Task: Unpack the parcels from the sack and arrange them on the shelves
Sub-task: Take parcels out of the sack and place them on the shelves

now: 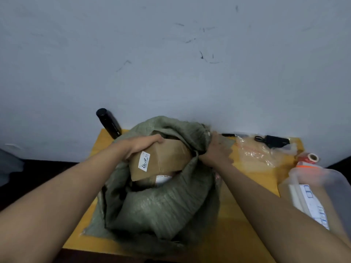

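Both hands grip: left hand (pixel 141 147) curls over the cardboard parcel (pixel 161 160), right hand (pixel 216 150) bunches the sack (pixel 161 205) rim.

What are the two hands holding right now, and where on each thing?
The left hand grips the brown cardboard parcel by its upper left corner. The right hand clutches the green sack by the right edge of its opening.

We see a yellow table (pixel 237 230) against the wall. On it rest our green sack (pixel 161 209), a clear plastic bag (pixel 256 152) and a tape roll (pixel 309 158).
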